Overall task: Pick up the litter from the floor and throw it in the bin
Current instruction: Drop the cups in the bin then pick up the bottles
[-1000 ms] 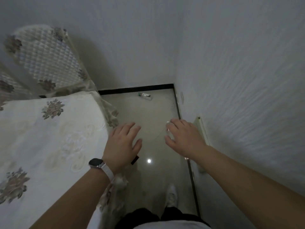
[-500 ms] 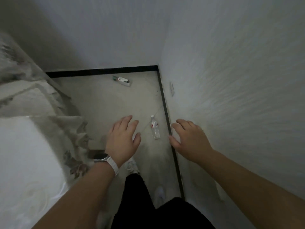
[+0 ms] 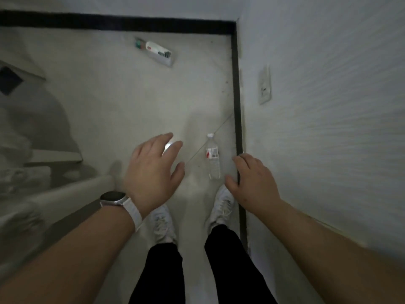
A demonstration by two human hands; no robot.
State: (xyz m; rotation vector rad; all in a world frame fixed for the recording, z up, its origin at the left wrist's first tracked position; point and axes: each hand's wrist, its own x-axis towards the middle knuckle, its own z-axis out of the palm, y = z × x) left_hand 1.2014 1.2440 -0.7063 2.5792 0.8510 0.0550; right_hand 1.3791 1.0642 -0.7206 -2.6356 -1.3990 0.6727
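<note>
A clear plastic bottle with a red and white label lies on the pale floor, close to the right wall. A white box with green and red print lies farther off, near the back wall. My left hand hovers palm down to the left of the bottle, fingers relaxed and empty. My right hand hovers just right of the bottle, above the black skirting, fingers loosely bent and holding nothing. No bin is in view.
A bed with a pale cover fills the left side. A black skirting strip runs along the right wall, which carries a white socket plate. My two white shoes stand on the narrow floor strip.
The view has tilted down and come closer to the floor. The bottle and the box now look larger and nearer. Both hands stay empty, either side of the bottle.
</note>
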